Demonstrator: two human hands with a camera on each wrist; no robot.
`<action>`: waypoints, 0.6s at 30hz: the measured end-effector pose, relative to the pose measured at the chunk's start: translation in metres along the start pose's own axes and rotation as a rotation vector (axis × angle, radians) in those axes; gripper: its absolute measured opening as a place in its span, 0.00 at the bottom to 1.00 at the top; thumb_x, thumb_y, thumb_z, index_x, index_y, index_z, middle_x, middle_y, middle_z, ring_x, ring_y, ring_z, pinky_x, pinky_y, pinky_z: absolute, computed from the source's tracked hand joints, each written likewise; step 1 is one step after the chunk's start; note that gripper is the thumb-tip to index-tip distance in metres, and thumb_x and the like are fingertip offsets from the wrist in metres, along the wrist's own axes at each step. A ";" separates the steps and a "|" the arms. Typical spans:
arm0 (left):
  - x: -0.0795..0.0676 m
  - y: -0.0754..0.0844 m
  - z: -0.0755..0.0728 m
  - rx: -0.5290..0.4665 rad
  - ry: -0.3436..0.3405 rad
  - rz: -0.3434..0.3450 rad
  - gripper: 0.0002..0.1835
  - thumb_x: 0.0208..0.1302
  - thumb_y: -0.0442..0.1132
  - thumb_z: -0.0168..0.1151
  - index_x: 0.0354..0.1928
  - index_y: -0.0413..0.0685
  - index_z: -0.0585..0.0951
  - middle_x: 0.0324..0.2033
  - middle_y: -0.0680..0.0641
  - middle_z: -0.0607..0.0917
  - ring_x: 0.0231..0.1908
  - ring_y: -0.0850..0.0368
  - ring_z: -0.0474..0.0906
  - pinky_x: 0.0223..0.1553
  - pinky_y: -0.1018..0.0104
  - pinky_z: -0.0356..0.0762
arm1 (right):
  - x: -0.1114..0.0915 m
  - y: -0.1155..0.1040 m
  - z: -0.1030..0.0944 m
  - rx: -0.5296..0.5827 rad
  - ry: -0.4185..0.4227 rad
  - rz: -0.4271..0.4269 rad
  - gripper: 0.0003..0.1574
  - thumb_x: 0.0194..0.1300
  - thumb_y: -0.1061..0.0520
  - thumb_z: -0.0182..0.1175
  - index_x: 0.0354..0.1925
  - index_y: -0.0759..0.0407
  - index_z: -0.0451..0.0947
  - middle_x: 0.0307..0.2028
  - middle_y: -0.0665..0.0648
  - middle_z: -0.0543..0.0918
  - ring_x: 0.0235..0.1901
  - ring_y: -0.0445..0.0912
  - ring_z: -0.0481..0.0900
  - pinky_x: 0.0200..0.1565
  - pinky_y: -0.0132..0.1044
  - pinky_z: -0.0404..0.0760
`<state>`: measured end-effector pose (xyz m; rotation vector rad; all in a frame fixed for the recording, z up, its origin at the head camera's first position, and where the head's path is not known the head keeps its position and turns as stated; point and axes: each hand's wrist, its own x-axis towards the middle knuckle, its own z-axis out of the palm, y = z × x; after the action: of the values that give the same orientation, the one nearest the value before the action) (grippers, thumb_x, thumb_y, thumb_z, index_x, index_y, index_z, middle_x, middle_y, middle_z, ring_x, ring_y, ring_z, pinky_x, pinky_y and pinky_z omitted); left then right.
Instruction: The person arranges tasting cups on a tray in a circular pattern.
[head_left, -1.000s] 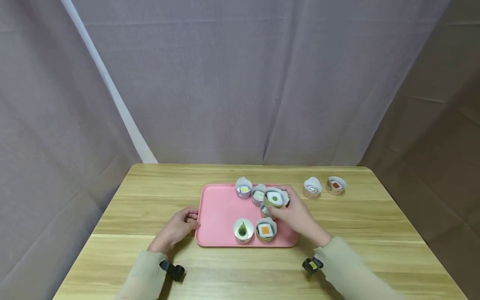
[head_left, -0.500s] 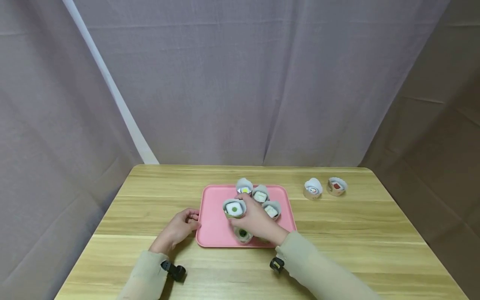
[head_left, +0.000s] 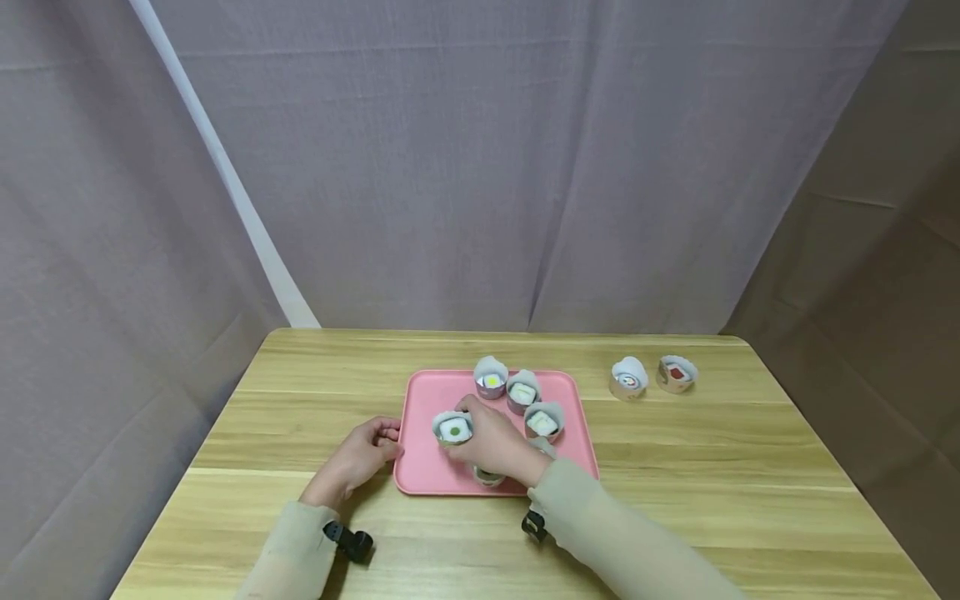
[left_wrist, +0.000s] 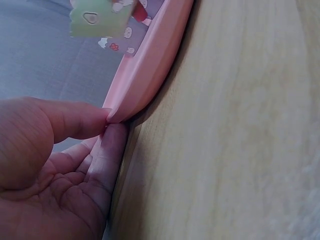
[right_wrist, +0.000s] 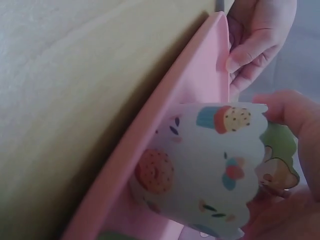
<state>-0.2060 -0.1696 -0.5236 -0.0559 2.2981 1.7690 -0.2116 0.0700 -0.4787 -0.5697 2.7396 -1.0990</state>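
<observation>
My left hand pinches the left rim of a pink tray between thumb and finger, seen close in the left wrist view. Over the tray's left part, my right hand grips a green paper baking cup whose white filling has a green dot. Whether this cup touches the tray is unclear. A white patterned cup stands near the tray's front edge, mostly hidden under my right hand in the head view. Further cups on the tray include a lavender cup with a yellow dot, another lavender cup and a pale-filled cup.
Two more paper cups, one with a swirl and one with a red piece, stand on the wooden table to the right of the tray. A grey curtain hangs behind the table.
My right hand has carried the green cup leftward across the tray, from its right side to its left part, and slightly toward the front. My left hand has stayed at the rim.
</observation>
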 end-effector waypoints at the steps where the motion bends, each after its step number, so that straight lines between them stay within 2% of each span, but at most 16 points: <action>1: 0.000 0.000 0.000 0.000 -0.001 0.001 0.19 0.61 0.25 0.60 0.55 0.38 0.75 0.40 0.42 0.77 0.36 0.52 0.74 0.34 0.64 0.76 | 0.000 0.000 0.000 -0.012 -0.007 0.002 0.30 0.50 0.49 0.73 0.48 0.53 0.70 0.36 0.47 0.78 0.37 0.41 0.77 0.43 0.39 0.77; 3: 0.000 0.000 0.000 0.000 -0.004 0.003 0.19 0.60 0.25 0.60 0.54 0.38 0.75 0.40 0.42 0.77 0.37 0.52 0.74 0.34 0.64 0.76 | -0.002 -0.001 -0.001 -0.034 -0.022 0.017 0.32 0.50 0.47 0.73 0.51 0.52 0.71 0.40 0.48 0.79 0.40 0.43 0.77 0.45 0.40 0.76; 6: 0.000 0.001 0.001 0.000 -0.010 0.003 0.19 0.61 0.25 0.60 0.55 0.38 0.75 0.40 0.42 0.77 0.37 0.52 0.74 0.35 0.64 0.76 | -0.004 0.000 -0.003 -0.033 -0.043 0.023 0.39 0.51 0.45 0.74 0.58 0.51 0.72 0.50 0.50 0.79 0.47 0.44 0.76 0.51 0.43 0.74; 10: 0.001 0.002 0.001 0.002 -0.007 -0.003 0.19 0.61 0.25 0.60 0.55 0.39 0.75 0.41 0.42 0.76 0.37 0.52 0.74 0.34 0.63 0.76 | -0.004 0.001 -0.006 -0.039 -0.056 -0.022 0.41 0.52 0.45 0.73 0.63 0.50 0.73 0.59 0.51 0.76 0.56 0.46 0.74 0.59 0.47 0.68; 14: 0.001 0.002 0.000 0.006 -0.004 -0.008 0.18 0.62 0.26 0.60 0.55 0.39 0.75 0.41 0.42 0.76 0.36 0.52 0.74 0.34 0.64 0.75 | -0.003 0.001 -0.008 -0.098 -0.059 -0.068 0.38 0.52 0.43 0.72 0.60 0.52 0.77 0.55 0.51 0.79 0.54 0.48 0.74 0.58 0.51 0.64; 18: 0.000 0.000 0.000 0.007 -0.006 -0.005 0.18 0.62 0.26 0.60 0.55 0.39 0.75 0.40 0.42 0.76 0.37 0.52 0.74 0.34 0.64 0.75 | -0.003 0.001 -0.006 -0.137 -0.055 -0.072 0.35 0.51 0.43 0.73 0.57 0.50 0.79 0.51 0.48 0.81 0.49 0.47 0.74 0.54 0.51 0.61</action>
<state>-0.2065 -0.1696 -0.5232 -0.0556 2.2978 1.7568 -0.2107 0.0761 -0.4751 -0.7116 2.7815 -0.9004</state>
